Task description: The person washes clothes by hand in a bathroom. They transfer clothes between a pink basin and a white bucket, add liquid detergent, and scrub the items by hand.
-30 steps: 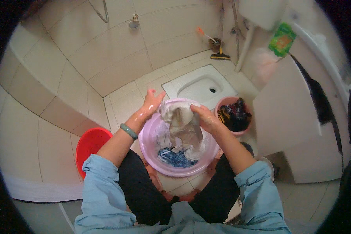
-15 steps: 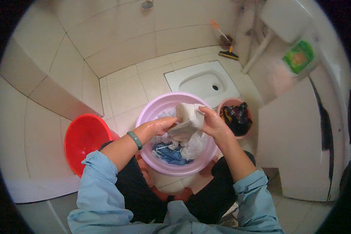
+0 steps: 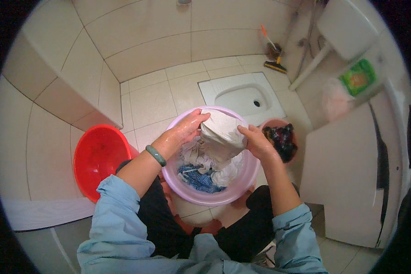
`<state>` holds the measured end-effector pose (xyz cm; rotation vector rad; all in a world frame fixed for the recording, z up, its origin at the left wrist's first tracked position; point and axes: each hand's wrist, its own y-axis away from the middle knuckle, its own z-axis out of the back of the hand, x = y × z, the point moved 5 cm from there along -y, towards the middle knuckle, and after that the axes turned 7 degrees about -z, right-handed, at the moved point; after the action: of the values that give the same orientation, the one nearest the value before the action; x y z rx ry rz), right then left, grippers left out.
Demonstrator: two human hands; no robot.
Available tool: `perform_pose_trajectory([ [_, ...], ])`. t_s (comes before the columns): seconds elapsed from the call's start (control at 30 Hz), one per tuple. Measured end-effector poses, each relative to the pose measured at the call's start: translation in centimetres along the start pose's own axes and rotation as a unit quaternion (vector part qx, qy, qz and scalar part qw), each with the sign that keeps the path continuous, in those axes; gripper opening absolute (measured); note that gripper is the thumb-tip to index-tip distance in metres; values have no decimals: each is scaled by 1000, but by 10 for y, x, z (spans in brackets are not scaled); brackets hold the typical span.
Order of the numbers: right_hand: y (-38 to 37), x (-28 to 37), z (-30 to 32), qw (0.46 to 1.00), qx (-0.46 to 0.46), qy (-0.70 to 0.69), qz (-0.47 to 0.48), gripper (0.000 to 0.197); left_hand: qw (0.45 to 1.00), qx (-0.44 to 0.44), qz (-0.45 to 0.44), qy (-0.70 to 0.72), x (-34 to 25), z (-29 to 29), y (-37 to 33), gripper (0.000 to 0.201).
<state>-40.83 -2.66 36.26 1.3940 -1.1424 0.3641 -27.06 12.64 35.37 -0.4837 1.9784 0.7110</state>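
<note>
1. Cloth (image 3: pixel 221 134): pale, wet, bunched; held up over the basin (image 3: pixel 242 185) between both hands, its lower folds hanging into the laundry below
2. Left hand (image 3: pixel 187 130): wet, fingers closed on the cloth's upper left edge; a green bangle (image 3: pixel 155 155) sits on the wrist
3. Right hand (image 3: pixel 255 141): fingers clamped on the cloth's right side, thumb on top
4. Basin: lilac, round, plastic; stands on the floor between the person's knees, holding more pale laundry and a blue checked piece (image 3: pixel 196 178) at the near side
5. Red basin (image 3: pixel 96 157): round, to the left of the lilac one, beside a tiled ledge (image 3: pixel 68 91)
6. Small tub (image 3: pixel 281 139): pinkish, just right of the lilac basin, filled with dark clothes
7. Squat toilet (image 3: pixel 244 98): white, set in the floor beyond the basin
8. Brush (image 3: pixel 274 57): near the far wall, next to a white pipe (image 3: pixel 308 68)
9. Green packet (image 3: pixel 358 77): on a white surface at upper right
10. Sleeves (image 3: pixel 118 219): light blue, pushed up both forearms
</note>
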Motion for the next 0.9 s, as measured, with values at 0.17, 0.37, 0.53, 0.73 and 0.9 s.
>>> perform_pose_trajectory([
  [0.17,7,3,-10,999,-24,40,27,66,950,-23,-114,-291,-9,18,-12,29],
  [0.37,13,12,-9,996,33,-71,52,81,963,-45,-70,-255,-13,10,-7,23],
  [0.53,5,-7,-24,968,76,188,146,62,993,3,-32,117,-10,6,-12,21],
  [0.73,19,15,-22,919,-92,349,156,31,992,71,-29,-96,-31,-2,5,38],
  [0.9,17,29,-18,758,-261,460,382,26,780,177,-143,-582,-6,-15,9,49],
])
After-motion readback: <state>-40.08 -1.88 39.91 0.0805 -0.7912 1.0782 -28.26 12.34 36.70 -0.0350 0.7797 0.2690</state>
